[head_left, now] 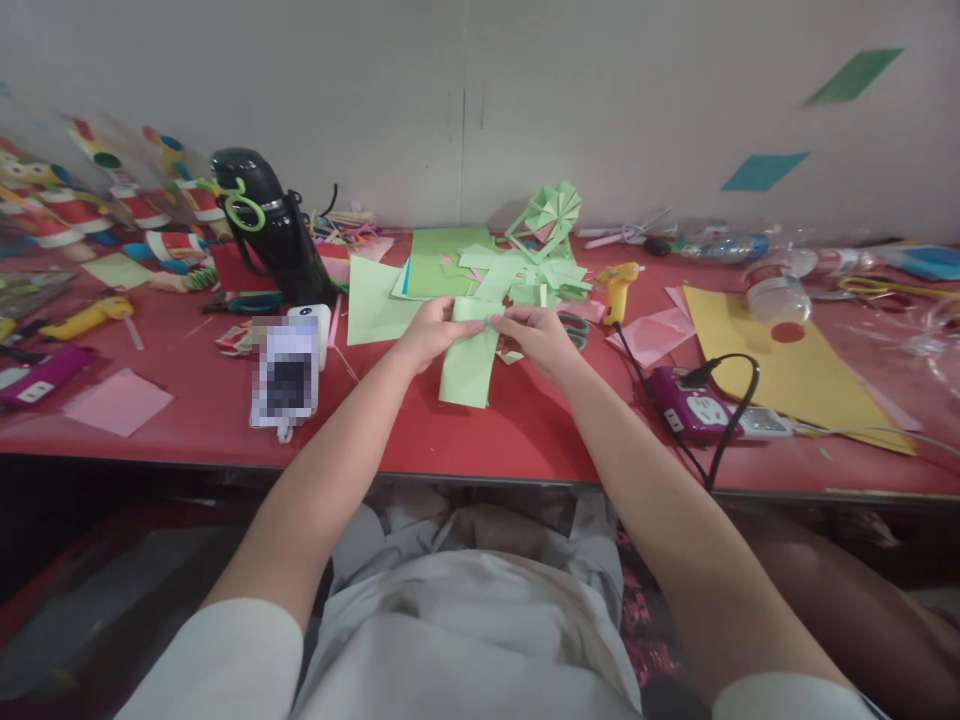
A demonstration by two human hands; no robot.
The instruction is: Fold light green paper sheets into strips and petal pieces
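A folded strip of light green paper (468, 365) is held up over the front of the red table. My left hand (435, 332) grips its upper left edge, thumb lying across the front. At the upper right edge, my right hand (538, 338) pinches the same paper between thumb and fingers. Just behind the hands lie green paper scraps (499, 275) and a folded green paper wheel (555, 212). Green sheets (450, 250) are stacked at the back, with a paler sheet (371, 300) to the left. Scissors (576, 330) lie partly hidden behind my right hand.
A black thermos (266, 225) and a phone (289, 370) stand left. On the right are a yellow glue gun (619, 290), a purple power strip (694, 405) with cables, yellow paper (795, 375) and a plastic bottle (776, 290). Paper figures (135, 205) line the far left.
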